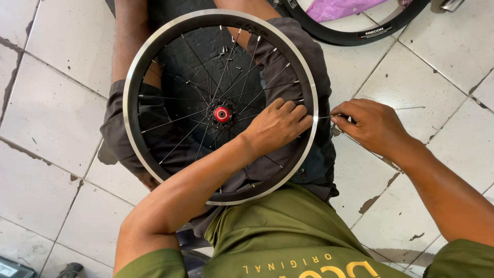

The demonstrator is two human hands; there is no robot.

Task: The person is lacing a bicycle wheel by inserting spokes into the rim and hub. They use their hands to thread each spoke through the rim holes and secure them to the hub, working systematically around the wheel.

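Note:
A bicycle wheel rim (pixel 135 77) with a silver braking edge lies flat across my lap, with thin spokes running to a red hub (pixel 222 114). My left hand (pixel 275 123) reaches inside the wheel and pinches a spoke against the rim's right side. My right hand (pixel 370 125) sits just outside the rim, its fingertips pinched on a small thin tool or spoke end at the rim's outer edge. Several spokes hang loose near the top of the wheel.
A black tyre (pixel 360 33) curves across the top right on the white tiled floor (pixel 51 103), with a pink bag (pixel 342 7) inside it. A dark object (pixel 67 268) lies at the bottom left corner.

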